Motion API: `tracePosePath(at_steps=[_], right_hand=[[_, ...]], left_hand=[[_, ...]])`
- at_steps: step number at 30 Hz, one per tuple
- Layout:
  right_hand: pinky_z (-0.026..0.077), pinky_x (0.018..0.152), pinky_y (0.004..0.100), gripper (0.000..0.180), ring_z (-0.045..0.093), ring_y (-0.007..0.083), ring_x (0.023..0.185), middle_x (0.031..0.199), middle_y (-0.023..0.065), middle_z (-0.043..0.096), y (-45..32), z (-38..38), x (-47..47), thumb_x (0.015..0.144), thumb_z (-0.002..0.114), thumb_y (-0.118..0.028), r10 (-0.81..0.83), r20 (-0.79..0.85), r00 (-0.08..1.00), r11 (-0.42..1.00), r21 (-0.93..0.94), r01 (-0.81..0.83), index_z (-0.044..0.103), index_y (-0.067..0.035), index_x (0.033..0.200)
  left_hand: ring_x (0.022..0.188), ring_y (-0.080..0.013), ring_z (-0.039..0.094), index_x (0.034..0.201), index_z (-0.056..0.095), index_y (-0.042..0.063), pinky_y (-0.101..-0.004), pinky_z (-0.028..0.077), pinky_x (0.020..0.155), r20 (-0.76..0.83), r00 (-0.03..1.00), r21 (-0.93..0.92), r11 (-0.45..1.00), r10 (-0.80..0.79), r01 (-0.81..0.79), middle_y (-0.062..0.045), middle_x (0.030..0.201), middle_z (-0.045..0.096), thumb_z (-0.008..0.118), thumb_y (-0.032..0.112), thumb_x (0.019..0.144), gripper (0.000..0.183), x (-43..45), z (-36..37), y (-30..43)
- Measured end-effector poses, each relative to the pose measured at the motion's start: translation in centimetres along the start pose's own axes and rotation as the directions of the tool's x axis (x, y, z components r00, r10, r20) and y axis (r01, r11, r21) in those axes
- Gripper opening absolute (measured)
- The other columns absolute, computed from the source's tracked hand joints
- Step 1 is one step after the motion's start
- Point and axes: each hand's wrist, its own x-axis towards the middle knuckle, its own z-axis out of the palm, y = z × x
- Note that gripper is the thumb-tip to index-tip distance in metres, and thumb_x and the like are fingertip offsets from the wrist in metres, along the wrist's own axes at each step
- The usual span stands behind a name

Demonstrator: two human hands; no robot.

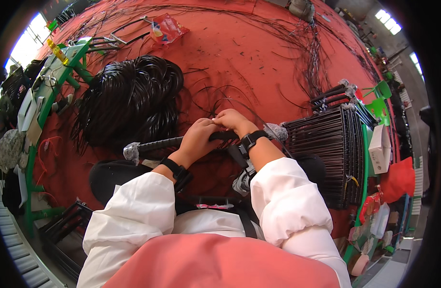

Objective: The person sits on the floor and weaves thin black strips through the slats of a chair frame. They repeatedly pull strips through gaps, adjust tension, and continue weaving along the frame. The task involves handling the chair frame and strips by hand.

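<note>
A dark bar [161, 144] wrapped with glossy strip lies across in front of me, its two ends covered in clear plastic wrap. My left hand [200, 138] rests over the middle of this bar, fingertips bent inward. Touching it at the fingertips is my right hand [232, 121], whose thumb and forefinger pinch a thin dark strip [254, 113]. The strip arcs up behind the hands and down past the right wrist. What the left fingers grip underneath is hidden. Both wrists wear black straps.
A large heap of glossy black strips [134, 97] lies on the red floor at left. Stacked dark frames [325, 154] stand at right beside a green-edged bench. Another green bench [44, 111] is at far left. Loose strips and a red plastic bag [168, 28] lie farther off.
</note>
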Motion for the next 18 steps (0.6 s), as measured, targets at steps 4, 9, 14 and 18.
tracePosePath(at_steps=[4,9,14,18], right_hand=[[0.049,0.056,0.0324,0.019,0.063,0.016,0.066,0.08,0.009,0.072,-1.0,0.0,-0.8,0.088,0.077,-0.017,0.026,-0.028,0.999,0.999,-0.029,-0.027,0.078,0.0,0.098],[0.051,0.057,0.0313,0.02,0.061,0.0134,0.068,0.083,0.004,0.068,-0.9,0.2,-2.5,0.092,0.074,-0.021,-0.126,-0.154,0.98,0.985,0.099,0.142,0.072,-0.002,0.098],[0.057,0.063,0.0317,0.018,0.056,0.0103,0.064,0.078,-0.0007,0.06,-0.6,-1.9,-6.9,0.101,0.063,-0.023,-0.223,-0.269,0.937,0.762,0.552,0.34,0.067,-0.005,0.098],[0.062,0.073,0.0352,0.019,0.065,0.0147,0.075,0.085,0.0042,0.067,-1.8,-7.9,-13.0,0.106,0.055,-0.02,-0.235,-0.413,0.88,0.553,0.687,0.47,0.066,-0.005,0.101]], left_hand=[[0.104,-0.0353,0.062,0.099,0.072,0.003,-0.0442,0.05,0.095,-0.005,1.0,0.007,1.0,-0.001,0.001,-0.013,0.101,0.067,0.08,0.012,0.069,0.032,0.2,0.0,0.0],[0.103,-0.0357,0.062,0.094,0.072,0.003,-0.0447,0.05,0.094,0.051,0.999,0.035,0.999,0.012,-0.014,-0.013,0.097,0.067,0.08,0.014,0.069,0.028,0.3,0.0,-0.4],[0.101,-0.0355,0.064,0.093,0.072,0.002,-0.0443,0.052,0.09,0.026,1.0,0.045,0.999,-0.006,0.005,-0.014,0.099,0.07,0.084,0.015,0.068,0.03,-0.1,0.0,-0.1],[0.1,-0.0368,0.063,0.092,0.072,0.003,-0.0454,0.052,0.089,0.071,0.993,0.004,0.996,-0.094,0.094,-0.014,0.093,0.069,0.081,0.019,0.072,0.027,-0.1,-0.1,0.3]])
